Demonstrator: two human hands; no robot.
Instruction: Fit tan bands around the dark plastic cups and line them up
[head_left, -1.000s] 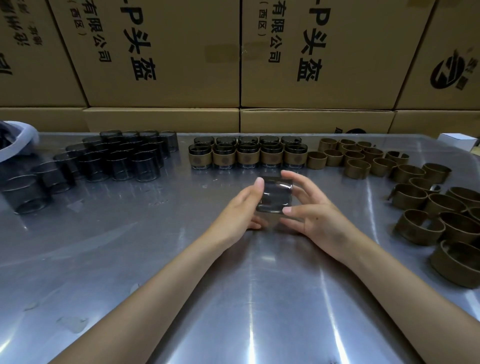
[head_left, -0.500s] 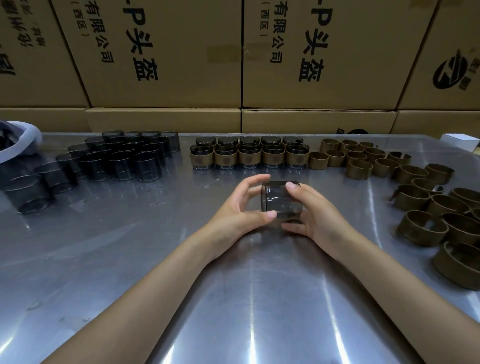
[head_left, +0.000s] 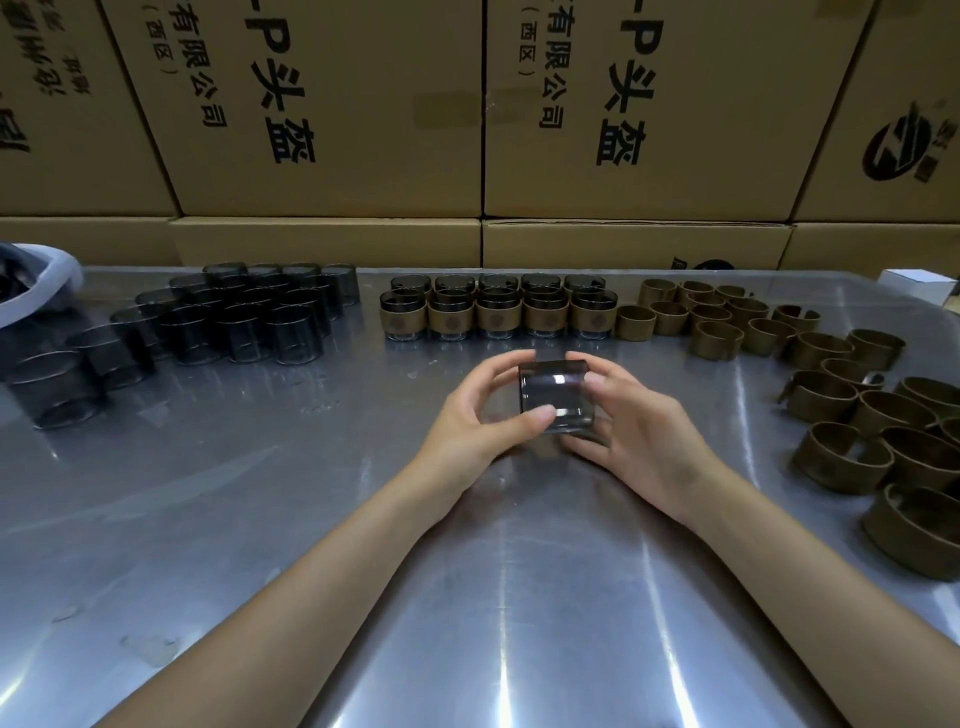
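A dark see-through plastic cup with no band is held between both hands over the middle of the metal table. My left hand grips its left side, thumb across the front and fingers over the top. My right hand holds its right side with curled fingers. Bare dark cups are grouped at the back left. Banded cups stand in rows at the back centre. Loose tan bands lie scattered on the right.
Stacked cardboard boxes wall off the far edge of the table. A white-rimmed bag or bin sits at the far left, and a small white box at the far right.
Both hands have turned the cup between them; it is now tilted with its side facing me. The hands stayed over the same spot on the table.
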